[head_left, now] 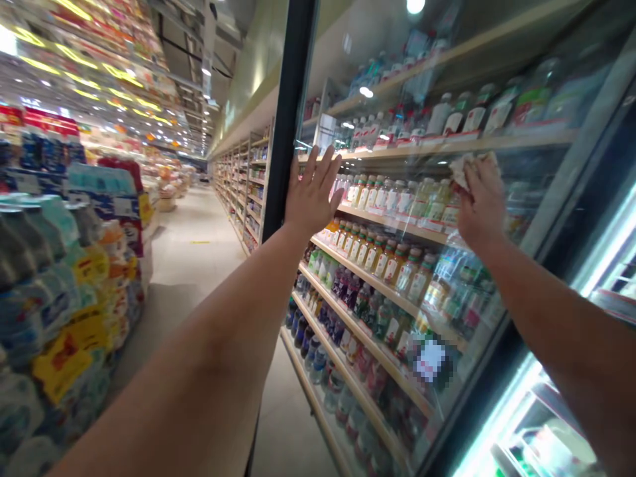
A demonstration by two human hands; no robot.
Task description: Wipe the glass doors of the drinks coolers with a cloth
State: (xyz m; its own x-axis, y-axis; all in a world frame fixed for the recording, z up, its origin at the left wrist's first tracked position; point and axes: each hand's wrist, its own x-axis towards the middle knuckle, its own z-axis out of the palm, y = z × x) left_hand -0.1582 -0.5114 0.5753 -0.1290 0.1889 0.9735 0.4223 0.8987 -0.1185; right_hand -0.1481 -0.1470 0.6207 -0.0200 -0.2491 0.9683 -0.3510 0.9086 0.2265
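Observation:
My left hand (pixel 312 192) lies flat with fingers spread against the glass door (pixel 397 278) of a drinks cooler, next to its black edge frame (pixel 288 119). My right hand (pixel 481 202) presses a crumpled white cloth (pixel 462 169) against the same glass, higher and to the right, fingers closed over it. The door stands swung outward. Through the glass I see shelves lined with bottled drinks (pixel 377 255).
A lit cooler interior (pixel 556 411) shows at the lower right. Stacked bottle packs with yellow tags (pixel 64 291) fill the left side. A tiled aisle (pixel 199 245) runs ahead between long shelf rows (pixel 243 192).

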